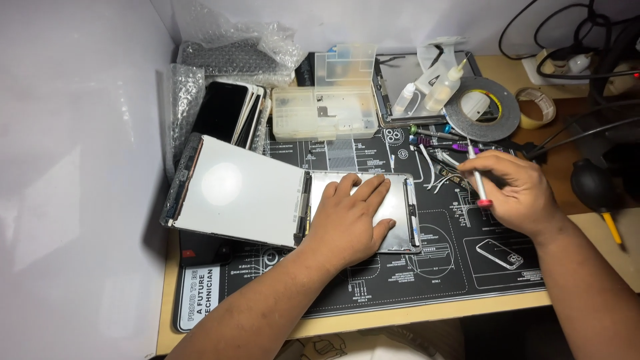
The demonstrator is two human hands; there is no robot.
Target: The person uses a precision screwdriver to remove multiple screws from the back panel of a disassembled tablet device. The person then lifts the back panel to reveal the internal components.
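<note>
An opened tablet lies on a black repair mat [400, 280]. Its silver rear housing [400, 207] is flat on the mat, and its white-backed screen panel [240, 193] is folded out to the left like a book. My left hand [350, 217] rests palm down on the silver housing, fingers spread and flat. My right hand [517, 190] hovers to the right of the tablet, closed around a thin screwdriver [477, 177] with a silver shaft and a red end. The screwdriver stands nearly upright between my fingers.
Behind the tablet are a clear plastic parts box [327, 100], a stack of phones [230, 110] in bubble wrap, small glue bottles [433, 90], a roll of black tape [483, 110] and several tweezers and drivers [433, 143]. A black air blower [590, 183] and cables lie right. A white wall stands left.
</note>
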